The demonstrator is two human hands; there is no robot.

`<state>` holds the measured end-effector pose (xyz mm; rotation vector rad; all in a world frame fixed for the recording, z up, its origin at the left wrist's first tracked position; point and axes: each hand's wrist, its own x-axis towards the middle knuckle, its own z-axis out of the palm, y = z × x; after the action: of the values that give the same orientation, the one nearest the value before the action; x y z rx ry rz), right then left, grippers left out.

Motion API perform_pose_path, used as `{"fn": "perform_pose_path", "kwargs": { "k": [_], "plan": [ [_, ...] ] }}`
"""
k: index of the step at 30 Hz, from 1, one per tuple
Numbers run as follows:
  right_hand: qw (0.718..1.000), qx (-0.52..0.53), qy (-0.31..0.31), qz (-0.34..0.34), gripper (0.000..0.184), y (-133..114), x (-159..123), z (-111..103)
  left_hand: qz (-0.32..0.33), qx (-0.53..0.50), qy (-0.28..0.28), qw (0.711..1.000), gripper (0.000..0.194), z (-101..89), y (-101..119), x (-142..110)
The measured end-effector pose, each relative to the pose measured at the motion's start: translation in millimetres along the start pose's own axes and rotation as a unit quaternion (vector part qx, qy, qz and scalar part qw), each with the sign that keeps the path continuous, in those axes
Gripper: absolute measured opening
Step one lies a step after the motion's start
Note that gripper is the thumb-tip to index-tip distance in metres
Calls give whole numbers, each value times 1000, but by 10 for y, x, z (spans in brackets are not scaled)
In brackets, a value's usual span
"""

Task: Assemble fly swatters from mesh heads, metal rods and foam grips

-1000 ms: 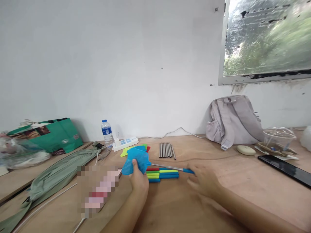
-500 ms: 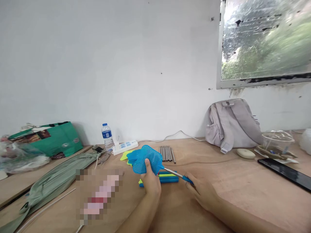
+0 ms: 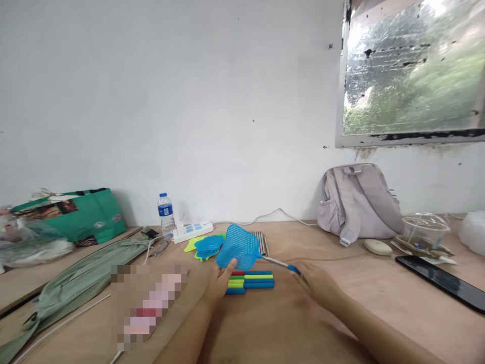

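A blue fly swatter (image 3: pixel 238 247) with a mesh head and a thin metal shaft is held between my hands, above the table. My left hand (image 3: pixel 222 283) pinches the lower edge of its head, thumb in front and the other fingers mostly hidden. My right hand (image 3: pixel 316 283) is closed around the blue handle at the shaft's other end. Behind the swatter's head lie loose blue and yellow-green swatter heads (image 3: pixel 206 246) in a pile. Several metal rods (image 3: pixel 266 243) are partly covered by the mesh. Coloured handle tubes (image 3: pixel 258 284) in blue, yellow-green, green and red lie below it.
A white power strip (image 3: pixel 193 231) and a water bottle (image 3: pixel 165 212) stand near the wall. To the left are a green bag (image 3: pixel 91 215) and a grey-green cloth strap (image 3: pixel 91 270). A backpack (image 3: pixel 356 202), white case (image 3: pixel 378 247), plastic bowl (image 3: pixel 424 227) and black phone (image 3: pixel 441 280) lie right.
My left hand has slid from the middle of the swatter's head to its lower edge, moving left and uncovering more tubes. The head has shifted slightly right. My right hand keeps the handle.
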<state>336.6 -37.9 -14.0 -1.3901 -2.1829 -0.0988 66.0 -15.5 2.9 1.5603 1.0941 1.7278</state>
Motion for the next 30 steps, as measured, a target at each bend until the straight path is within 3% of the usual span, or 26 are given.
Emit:
{"fn": "perform_pose_path", "kwargs": {
  "k": [3,5,8,11,15,19,24,28,30],
  "plan": [
    [999,-1,45,13,29,421,-3,-99,100,113,-98,984,30,-180,-64,16],
    [995,4,79,52,30,734,-48,-185,139,184,-115,966,27,-253,-127,62],
    [990,-11,106,90,32,1193,-190,-255,156,240,-55,957,27,-286,-232,156],
    [981,-86,70,159,29,1574,-380,-228,139,252,2,958,27,-283,-296,221],
    [971,-146,45,183,30,1851,-563,-177,95,251,56,962,25,-306,-298,248],
    [968,-179,32,173,31,1932,-612,-192,69,244,108,961,23,-380,-322,290],
    [957,-233,15,170,29,1953,-627,-257,79,284,105,950,23,-497,-501,382],
    [941,-292,82,152,26,1611,-528,-356,86,316,101,940,25,-536,-647,447],
    [964,-234,107,74,25,1268,-408,-339,86,330,100,935,29,-535,-688,467]
  ]
}}
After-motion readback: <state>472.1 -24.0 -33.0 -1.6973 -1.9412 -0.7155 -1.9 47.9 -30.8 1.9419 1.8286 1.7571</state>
